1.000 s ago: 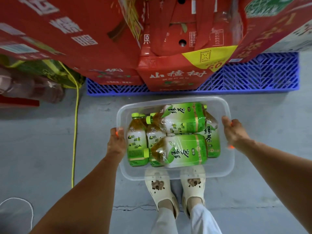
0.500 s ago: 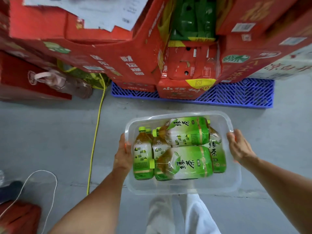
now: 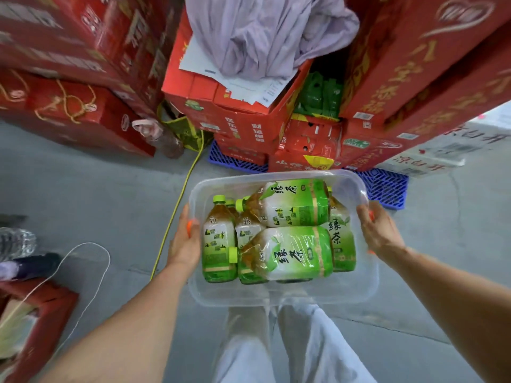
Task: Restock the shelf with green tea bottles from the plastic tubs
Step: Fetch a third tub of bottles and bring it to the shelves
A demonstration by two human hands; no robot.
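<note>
Carrying the clear plastic tub (image 3: pixel 282 295) of green-labelled tea bottles (image 3: pixel 287 252), our left hand (image 3: pixel 184 241) and right hand (image 3: pixel 380 233) clasp its sides; no shelf visible; restocking seemingly all ahead.

Soft, even light fills the scene, perhaps from overhead, with only faint shadows on the grey floor (image 3: pixel 83 194). Glare streaks the plastic wrap on the bottles (image 3: pixel 290 252). The wide lens bends the red boxes (image 3: pixel 414 78) at the edges, where motion blur smears their print.
</note>
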